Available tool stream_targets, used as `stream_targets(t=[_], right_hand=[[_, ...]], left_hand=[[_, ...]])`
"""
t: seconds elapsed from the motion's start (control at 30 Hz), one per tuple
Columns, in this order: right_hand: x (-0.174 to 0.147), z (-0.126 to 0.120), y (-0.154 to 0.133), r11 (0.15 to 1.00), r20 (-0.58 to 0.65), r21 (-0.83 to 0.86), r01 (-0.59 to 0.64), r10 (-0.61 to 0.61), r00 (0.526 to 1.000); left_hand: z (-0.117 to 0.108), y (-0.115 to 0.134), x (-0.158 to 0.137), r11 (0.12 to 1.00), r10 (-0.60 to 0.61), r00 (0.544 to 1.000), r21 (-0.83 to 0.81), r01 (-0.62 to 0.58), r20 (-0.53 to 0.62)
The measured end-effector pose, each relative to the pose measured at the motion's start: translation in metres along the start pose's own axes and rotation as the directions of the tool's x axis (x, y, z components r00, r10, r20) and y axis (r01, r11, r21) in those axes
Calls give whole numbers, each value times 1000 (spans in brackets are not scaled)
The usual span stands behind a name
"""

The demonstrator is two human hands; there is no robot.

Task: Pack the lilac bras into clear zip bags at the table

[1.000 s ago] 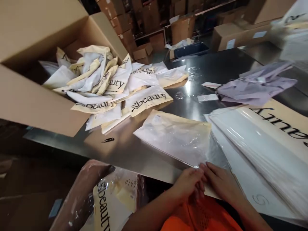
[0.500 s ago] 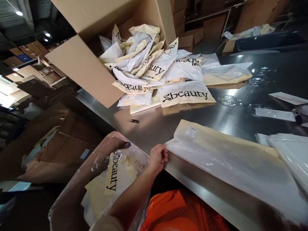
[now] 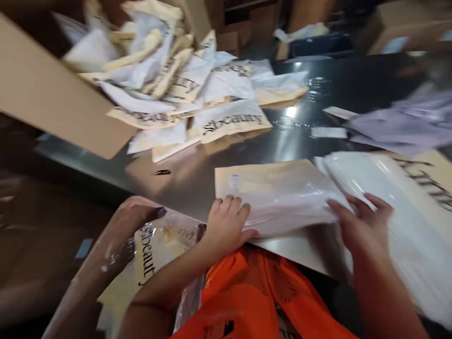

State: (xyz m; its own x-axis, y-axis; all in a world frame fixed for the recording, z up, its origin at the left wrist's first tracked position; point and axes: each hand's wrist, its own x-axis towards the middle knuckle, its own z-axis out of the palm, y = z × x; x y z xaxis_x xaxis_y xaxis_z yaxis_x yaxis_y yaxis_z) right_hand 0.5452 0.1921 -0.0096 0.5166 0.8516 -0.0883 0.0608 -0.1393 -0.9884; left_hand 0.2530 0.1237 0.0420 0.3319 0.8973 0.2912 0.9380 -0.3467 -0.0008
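A flat clear-and-cream plastic bag (image 3: 282, 195) with a small white label at its far left corner lies along the near edge of the metal table. My left hand (image 3: 228, 223) rests on its near left corner, fingers slightly apart and thumb stretched to the right. At the bag's right end, my right hand (image 3: 369, 223) has its thumb touching the bag and its fingers spread; it is blurred. Something pinkish shows through the bag's near side. A stack of glossy white plastic bags (image 3: 395, 221) lies to the right, beside my right hand.
Many "sbeauty" bags (image 3: 233, 120) spill from a large cardboard box (image 3: 63, 94) at the back left. A small dark tool (image 3: 162, 172) lies on the metal table (image 3: 190, 188). Lilac fabric (image 3: 406, 122) is at right. Below left, a plastic-lined container (image 3: 116, 226) holds bags.
My right hand has come into view at the bag's right end. The bag now looks shorter and lies squarer before me. My left hand has shifted onto its top. The view has swung right.
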Motion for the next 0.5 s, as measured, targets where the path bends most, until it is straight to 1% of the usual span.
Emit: stream_targets(t=[0.03, 0.07, 0.1, 0.13, 0.17, 0.2, 0.23, 0.27, 0.3, 0.33, 0.37, 0.4, 0.43, 0.47, 0.5], right_hand=[[6, 1, -3, 999, 6, 49, 12, -12, 1000], [9, 1, -6, 998, 0, 52, 45, -45, 999], [10, 0, -10, 992, -23, 42, 122, -121, 992], [7, -3, -14, 973, -69, 5, 231, -230, 971], [-1, -5, -18, 933, -129, -47, 357, -361, 924], [-12, -8, -20, 863, -190, -97, 496, -505, 842], [-25, -10, -22, 772, -217, -139, 621, -635, 742], [-39, -11, -22, 677, -183, -165, 717, -735, 653], [-52, -12, -21, 595, -81, -165, 786, -803, 591], [-63, -10, -20, 553, 75, -139, 822, -822, 565], [-72, -7, -18, 571, 252, -107, 814, -776, 578], [-78, -2, -15, 651, 410, -88, 754, -666, 623], [-82, 6, -13, 765, 505, -79, 639, -522, 687], [-84, 15, -11, 885, 533, -59, 462, -364, 764], [-86, 26, -9, 974, 517, -14, 225, -185, 836]], left_hand=[[-2, 0, 9, 996, 85, 988, 20, -88, 131], [-3, 1, 17, 988, 135, 963, 37, -147, 235], [-4, 1, 26, 983, 158, 941, 46, -179, 300], [-6, 0, 35, 980, 168, 930, 46, -193, 327], [-9, 0, 43, 982, 163, 933, 41, -186, 320], [-13, -1, 50, 986, 146, 946, 34, -163, 288], [-18, -3, 58, 991, 119, 964, 28, -130, 240], [-23, -4, 64, 995, 93, 978, 20, -99, 189], [-28, -5, 70, 997, 75, 987, 10, -77, 140], [-32, -5, 75, 998, 65, 993, -1, -65, 98], [-35, -5, 79, 998, 64, 996, -10, -63, 62], [-36, -5, 82, 998, 68, 997, -18, -68, 31], [-37, -4, 84, 997, 76, 997, -24, -76, 4], [-36, -3, 84, 996, 83, 996, -32, -84, -20], [-34, -1, 84, 995, 91, 995, -46, -93, -49]])
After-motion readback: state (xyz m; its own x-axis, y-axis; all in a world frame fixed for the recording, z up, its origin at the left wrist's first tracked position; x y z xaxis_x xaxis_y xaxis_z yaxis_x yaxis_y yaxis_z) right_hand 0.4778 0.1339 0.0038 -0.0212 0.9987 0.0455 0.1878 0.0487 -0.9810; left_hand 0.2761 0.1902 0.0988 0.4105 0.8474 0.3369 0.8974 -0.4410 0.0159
